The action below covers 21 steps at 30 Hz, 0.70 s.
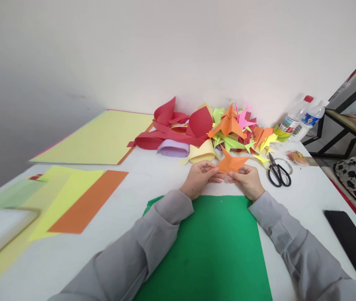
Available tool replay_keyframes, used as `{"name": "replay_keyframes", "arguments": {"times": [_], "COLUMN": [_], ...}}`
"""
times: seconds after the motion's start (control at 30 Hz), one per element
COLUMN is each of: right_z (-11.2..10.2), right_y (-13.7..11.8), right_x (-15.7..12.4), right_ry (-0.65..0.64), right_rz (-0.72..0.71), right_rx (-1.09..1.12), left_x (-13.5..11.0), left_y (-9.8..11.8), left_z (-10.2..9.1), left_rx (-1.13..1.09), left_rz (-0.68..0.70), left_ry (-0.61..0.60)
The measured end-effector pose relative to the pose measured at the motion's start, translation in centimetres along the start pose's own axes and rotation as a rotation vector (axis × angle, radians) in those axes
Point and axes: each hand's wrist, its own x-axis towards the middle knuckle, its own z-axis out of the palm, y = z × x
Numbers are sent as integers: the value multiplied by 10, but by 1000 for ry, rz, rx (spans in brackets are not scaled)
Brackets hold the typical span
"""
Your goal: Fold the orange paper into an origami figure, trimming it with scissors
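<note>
An orange folded-paper figure (230, 163) with pointed tips is held up between my two hands, just beyond the far edge of a green sheet (218, 242). My left hand (200, 179) pinches its left side between thumb and fingers. On the right side, my right hand (247, 180) grips it in the same way. Right behind it is a heap of folded paper pieces, among them an orange one (229, 121), a pink one (244, 117) and a pale yellow loop (202, 152). Black-handled scissors (278, 173) lie to the right of my right hand.
Red paper loops (178, 129) and a purple loop (173, 148) stand by the wall. Yellow sheets (99, 136), an orange strip (90, 202) and a white box (0, 232) lie left. Two plastic bottles (293, 115), a packaged snack (297, 157) and a black flat object (352, 246) are right.
</note>
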Motion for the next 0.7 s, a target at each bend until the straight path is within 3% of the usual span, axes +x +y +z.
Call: {"name": "replay_keyframes", "arguments": {"times": [0.7], "right_z": [-3], "right_y": [4], "right_x": [0], "right_ry": [-43], "right_rz": [-33], "right_rx": [-58], "left_x": [-1], "left_y": [-3], "left_z": [2], "left_rx": [138], "left_rz": [36], "left_ry": [-10]}}
